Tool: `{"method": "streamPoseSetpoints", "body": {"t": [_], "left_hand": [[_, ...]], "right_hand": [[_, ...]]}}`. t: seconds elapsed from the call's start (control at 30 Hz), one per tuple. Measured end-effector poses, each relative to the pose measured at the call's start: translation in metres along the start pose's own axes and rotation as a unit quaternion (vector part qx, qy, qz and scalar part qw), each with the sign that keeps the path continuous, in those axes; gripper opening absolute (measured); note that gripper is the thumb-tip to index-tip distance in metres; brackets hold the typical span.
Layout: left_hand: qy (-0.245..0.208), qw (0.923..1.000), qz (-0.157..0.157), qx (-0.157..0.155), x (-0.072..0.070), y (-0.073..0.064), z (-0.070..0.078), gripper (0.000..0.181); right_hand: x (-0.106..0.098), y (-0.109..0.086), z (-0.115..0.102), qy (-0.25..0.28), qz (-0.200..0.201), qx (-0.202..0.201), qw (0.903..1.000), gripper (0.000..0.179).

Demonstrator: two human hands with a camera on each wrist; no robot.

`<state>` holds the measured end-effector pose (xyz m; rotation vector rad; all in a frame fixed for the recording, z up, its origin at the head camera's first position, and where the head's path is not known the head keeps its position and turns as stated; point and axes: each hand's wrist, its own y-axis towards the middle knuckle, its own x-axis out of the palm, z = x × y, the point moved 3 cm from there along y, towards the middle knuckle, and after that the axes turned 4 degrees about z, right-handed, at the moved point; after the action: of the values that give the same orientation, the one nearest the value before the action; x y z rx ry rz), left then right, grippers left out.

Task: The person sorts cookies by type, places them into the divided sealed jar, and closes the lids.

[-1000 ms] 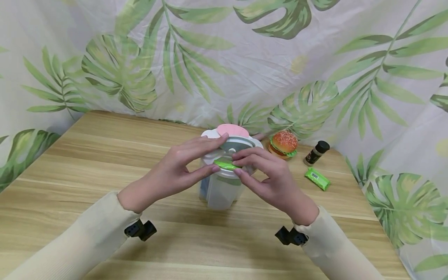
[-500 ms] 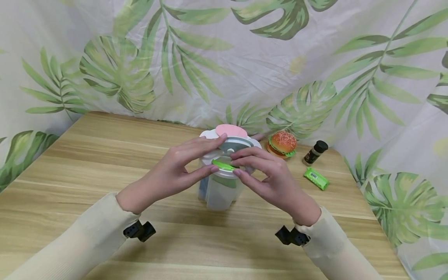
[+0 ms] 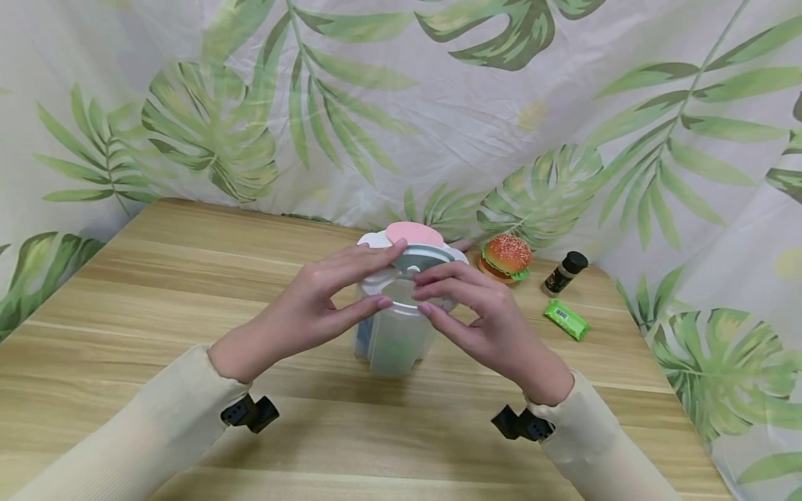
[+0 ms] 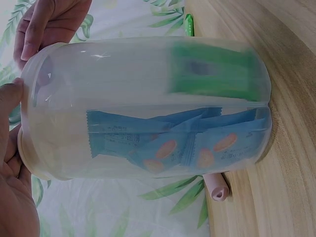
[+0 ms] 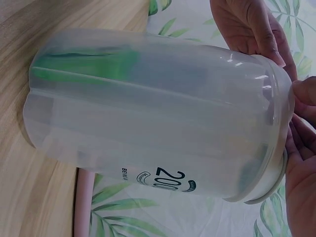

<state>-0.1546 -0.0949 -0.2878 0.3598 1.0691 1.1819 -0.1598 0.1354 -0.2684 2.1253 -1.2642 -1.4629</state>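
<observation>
A clear plastic storage jar (image 3: 395, 341) with compartments stands upright in the head view, the grey-blue flap (image 3: 432, 255) in its white lid raised. My left hand (image 3: 313, 292) lies along the lid, index finger by the flap and thumb at the front rim, fingers mostly straight. Over the other side of the opening is my right hand (image 3: 482, 303), fingers loosely bent, nothing between them, fingertips right at the rim. Inside the jar, low in one compartment, a blurred green snack packet (image 4: 212, 71) shows through the wall. Several blue snack packets (image 4: 168, 140) fill the neighbouring compartment.
Right of the jar on the wooden table (image 3: 156, 292) are a toy hamburger (image 3: 505, 257), a black-capped seasoning bottle (image 3: 564, 273) and another green packet (image 3: 567, 319). A pink flap (image 3: 413, 234) tops the lid's far side. A leaf-print cloth (image 3: 344, 104) hangs behind.
The green packet held at the opening has left my right fingers and dropped into the jar's front compartment. Both hands have stayed almost where they were.
</observation>
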Motion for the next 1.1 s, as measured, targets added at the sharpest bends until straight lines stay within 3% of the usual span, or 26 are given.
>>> {"method": "streamPoseSetpoints", "body": {"t": [0.4,0.6,0.73,0.83,0.97,1.03,1.1], "left_hand": [[0.001,1.0000,0.003,0.003,-0.001,0.001,0.001,0.065],[-0.003,1.0000,0.004,0.006,-0.001,0.001,0.001,0.065],[-0.005,1.0000,0.006,0.002,0.000,0.001,0.000,0.065],[-0.005,1.0000,0.005,-0.003,0.000,0.001,0.000,0.065],[-0.004,1.0000,0.005,-0.003,0.001,0.002,-0.001,0.065],[-0.002,1.0000,0.005,-0.001,0.000,0.002,-0.001,0.066],[0.000,1.0000,0.004,0.001,0.001,0.003,-0.001,0.066]], "right_hand": [[-0.002,-0.001,-0.002,0.030,0.007,-0.010,0.9995,0.022],[-0.015,-0.011,0.005,0.096,0.063,-0.039,0.9926,0.009],[-0.030,-0.024,0.020,0.132,0.103,-0.054,0.9843,0.014],[-0.043,-0.039,0.037,0.115,0.113,-0.018,0.9867,0.010],[-0.059,-0.063,0.066,0.014,0.090,0.074,0.9931,0.018],[-0.068,-0.076,0.083,-0.060,0.062,0.134,0.9872,0.016],[-0.078,-0.090,0.100,-0.130,0.027,0.199,0.9711,0.011]]}}
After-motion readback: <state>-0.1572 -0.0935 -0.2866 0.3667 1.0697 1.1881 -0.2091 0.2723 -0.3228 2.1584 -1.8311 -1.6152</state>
